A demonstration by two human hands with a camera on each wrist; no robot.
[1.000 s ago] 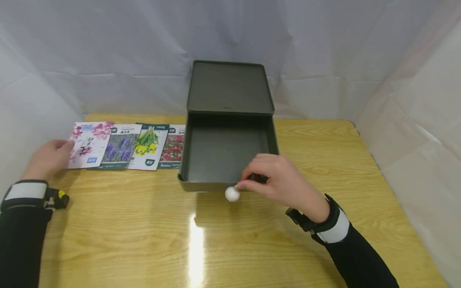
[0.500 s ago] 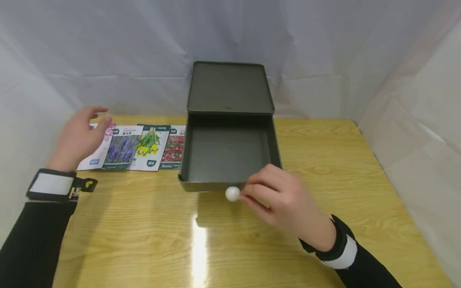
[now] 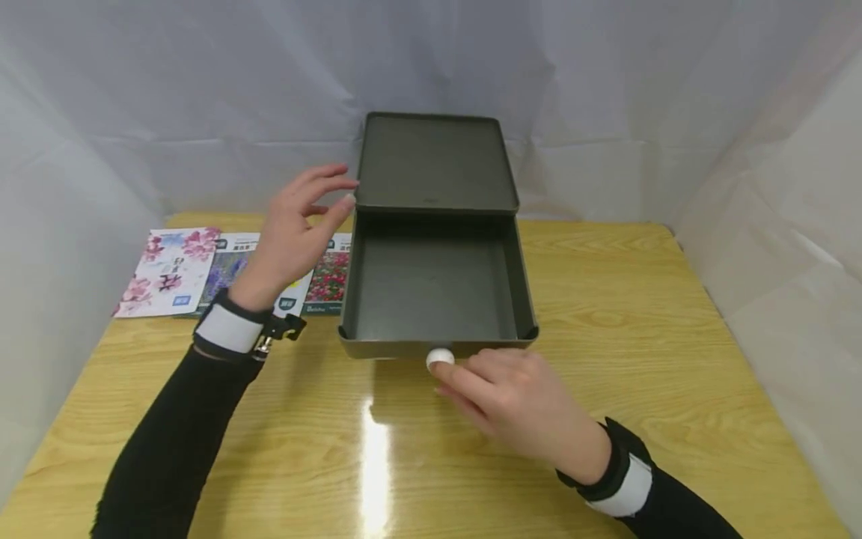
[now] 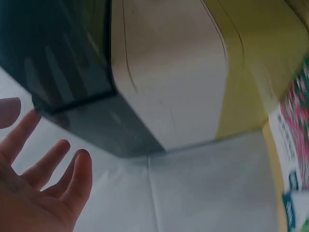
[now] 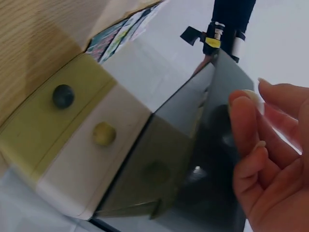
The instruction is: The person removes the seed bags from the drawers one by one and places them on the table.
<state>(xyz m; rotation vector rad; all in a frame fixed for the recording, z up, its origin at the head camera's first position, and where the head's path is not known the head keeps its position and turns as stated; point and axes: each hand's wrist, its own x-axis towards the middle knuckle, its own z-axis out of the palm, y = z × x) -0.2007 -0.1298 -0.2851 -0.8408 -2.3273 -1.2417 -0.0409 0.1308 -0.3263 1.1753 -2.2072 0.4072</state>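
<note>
A small drawer cabinet (image 3: 438,161) has its dark grey top drawer (image 3: 434,284) pulled out, with nothing inside. My right hand (image 3: 515,400) is at the drawer's front, thumb and fingers pinching its round white knob (image 3: 440,356); the right wrist view shows the knob (image 5: 257,100) partly covered by the fingers. My left hand (image 3: 292,232) is raised, fingers extended, fingertips right at the left edge of the cabinet's top. In the left wrist view those fingers (image 4: 50,162) spread beside the cabinet's dark upper corner.
Flower seed packets lie overlapped left of the cabinet: a pink blossom one (image 3: 168,273), a red-flowered one (image 3: 328,281) and others partly behind my left arm. Below the dark drawer are a white drawer with a yellow knob (image 5: 104,134) and a green one with a dark knob (image 5: 63,96).
My left hand has left the pink blossom packet and moved right to the cabinet's edge. My right hand has shifted its fingers about the knob; the drawer stays out.
</note>
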